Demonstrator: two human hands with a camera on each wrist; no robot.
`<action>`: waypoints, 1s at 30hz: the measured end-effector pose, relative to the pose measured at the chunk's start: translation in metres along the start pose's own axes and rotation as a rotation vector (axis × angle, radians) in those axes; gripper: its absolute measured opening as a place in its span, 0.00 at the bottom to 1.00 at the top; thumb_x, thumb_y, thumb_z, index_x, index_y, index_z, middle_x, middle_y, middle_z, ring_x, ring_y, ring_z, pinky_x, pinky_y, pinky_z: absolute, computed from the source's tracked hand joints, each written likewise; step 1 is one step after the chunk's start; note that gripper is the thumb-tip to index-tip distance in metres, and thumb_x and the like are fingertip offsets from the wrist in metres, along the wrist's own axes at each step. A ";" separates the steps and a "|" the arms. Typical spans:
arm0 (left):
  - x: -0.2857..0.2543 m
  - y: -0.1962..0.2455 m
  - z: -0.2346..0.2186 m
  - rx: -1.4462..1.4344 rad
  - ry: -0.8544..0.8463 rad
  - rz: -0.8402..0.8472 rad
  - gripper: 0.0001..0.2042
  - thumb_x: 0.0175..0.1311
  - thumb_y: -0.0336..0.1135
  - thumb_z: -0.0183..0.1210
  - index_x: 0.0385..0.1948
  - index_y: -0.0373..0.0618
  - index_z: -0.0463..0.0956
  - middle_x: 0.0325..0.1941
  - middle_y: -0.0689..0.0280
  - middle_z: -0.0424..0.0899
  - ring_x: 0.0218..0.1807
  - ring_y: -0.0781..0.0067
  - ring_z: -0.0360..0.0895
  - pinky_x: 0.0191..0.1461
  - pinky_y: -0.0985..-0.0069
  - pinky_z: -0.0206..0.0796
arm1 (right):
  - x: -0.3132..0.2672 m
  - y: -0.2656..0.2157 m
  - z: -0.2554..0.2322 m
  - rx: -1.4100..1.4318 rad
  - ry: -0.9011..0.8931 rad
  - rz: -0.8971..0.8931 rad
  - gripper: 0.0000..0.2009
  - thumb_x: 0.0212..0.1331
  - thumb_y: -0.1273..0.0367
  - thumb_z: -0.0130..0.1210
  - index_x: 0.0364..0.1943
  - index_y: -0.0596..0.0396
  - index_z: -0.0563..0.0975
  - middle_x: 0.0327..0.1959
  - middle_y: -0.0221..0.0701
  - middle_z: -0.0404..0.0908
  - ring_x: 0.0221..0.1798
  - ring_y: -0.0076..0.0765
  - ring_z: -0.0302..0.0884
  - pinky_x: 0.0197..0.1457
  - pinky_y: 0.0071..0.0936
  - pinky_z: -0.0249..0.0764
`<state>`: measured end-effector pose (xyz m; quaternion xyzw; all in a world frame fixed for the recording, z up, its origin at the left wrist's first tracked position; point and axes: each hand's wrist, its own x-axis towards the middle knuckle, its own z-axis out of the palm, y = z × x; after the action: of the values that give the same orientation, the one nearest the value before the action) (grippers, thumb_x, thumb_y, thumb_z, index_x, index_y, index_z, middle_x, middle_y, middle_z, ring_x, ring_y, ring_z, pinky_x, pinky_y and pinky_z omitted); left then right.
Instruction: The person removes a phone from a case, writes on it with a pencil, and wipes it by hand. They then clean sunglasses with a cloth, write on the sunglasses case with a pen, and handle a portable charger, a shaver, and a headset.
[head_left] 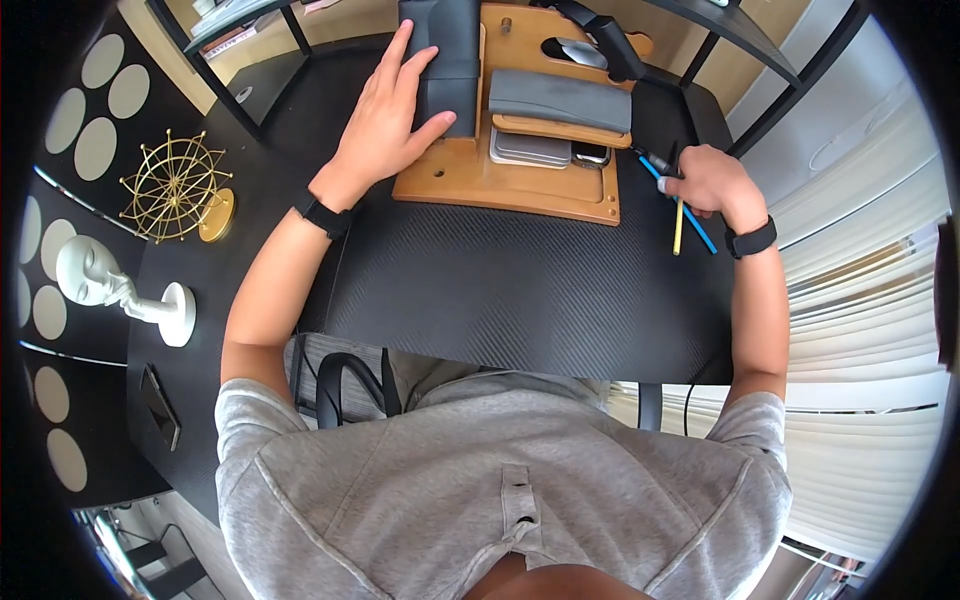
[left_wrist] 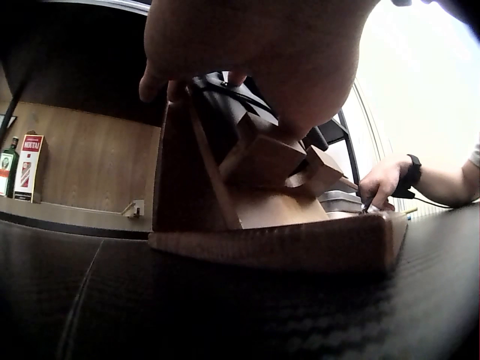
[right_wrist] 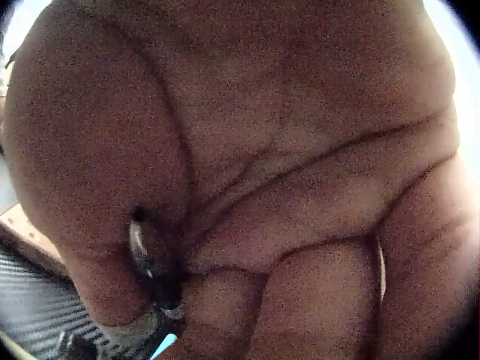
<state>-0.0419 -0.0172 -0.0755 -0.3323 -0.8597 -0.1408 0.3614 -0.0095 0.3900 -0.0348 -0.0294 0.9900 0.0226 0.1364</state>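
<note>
My left hand (head_left: pixel 383 115) lies with fingers spread on a black leather case (head_left: pixel 447 90), which stands on the left part of a wooden desk organizer (head_left: pixel 440 187). In the left wrist view it hangs over the organizer's upright wooden panel (left_wrist: pixel 176 165). My right hand (head_left: pixel 715 185) is low over the desk right of the organizer, with thumb and fingers curled round a slim black pen (right_wrist: pixel 142 247), mostly hidden by the palm. Beneath and beside that hand lie a blue stick-like pencil (head_left: pixel 704 232) and a yellow one (head_left: pixel 679 232).
The organizer also bears a grey glasses case (head_left: pixel 560 98), a flat silver case (head_left: pixel 530 149) and a black strap-like item (head_left: pixel 610 40). On the left stand a gold wire wheel ornament (head_left: pixel 175 185) and a white face sculpture (head_left: pixel 95 270); a phone (head_left: pixel 160 405) lies nearby. Blinds (head_left: pixel 860 330) hang at right.
</note>
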 end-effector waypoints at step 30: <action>0.000 -0.001 0.001 0.013 0.013 0.017 0.36 0.66 0.43 0.67 0.73 0.44 0.61 0.84 0.46 0.45 0.79 0.36 0.59 0.76 0.53 0.62 | 0.013 -0.003 0.017 0.134 0.110 -0.328 0.31 0.49 0.62 0.73 0.57 0.65 0.80 0.35 0.51 0.86 0.46 0.58 0.85 0.51 0.44 0.80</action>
<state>-0.0434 -0.0178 -0.0761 -0.3364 -0.8554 -0.1344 0.3703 -0.0169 0.3873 -0.0547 -0.1824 0.9771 -0.0678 0.0855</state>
